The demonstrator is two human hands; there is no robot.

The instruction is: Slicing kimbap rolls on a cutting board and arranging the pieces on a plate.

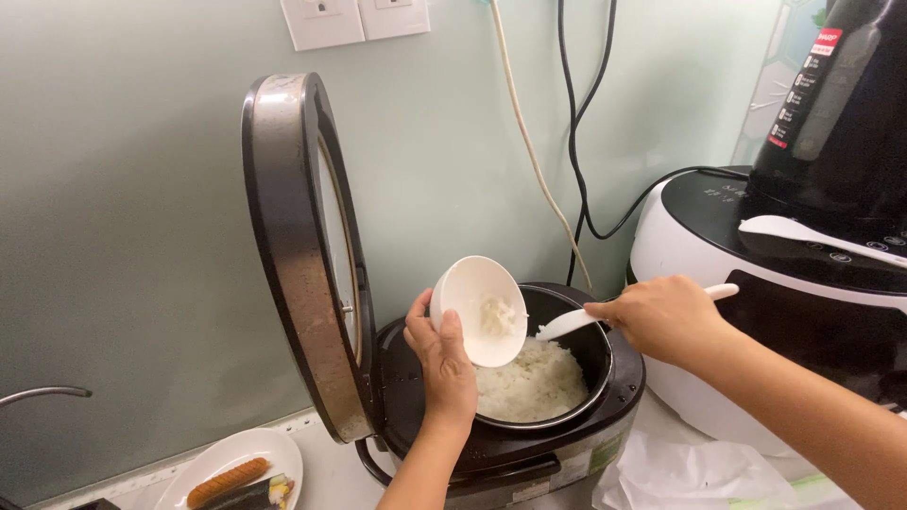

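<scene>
Head view: left hand (444, 364) clamped on white bowl (480, 310), tilted over rice cooker pot (595, 354), little rice inside. Right hand (663, 318) closed on white rice paddle (605, 313); long axis left-right, blade at bowl rim above cooked rice (529, 382). Open cooker lid (302, 255) upright at left. Second appliance (756, 283) right; plate with sausage (241, 467) on surface.

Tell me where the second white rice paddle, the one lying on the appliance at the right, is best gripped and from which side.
Probably by its narrow handle, coming from above. The spare rice paddle lies flat on the black top of the white appliance, broad blade toward the left, handle running right. Both hands are busy: the left hand holds the white bowl, the right hand another paddle.
</scene>
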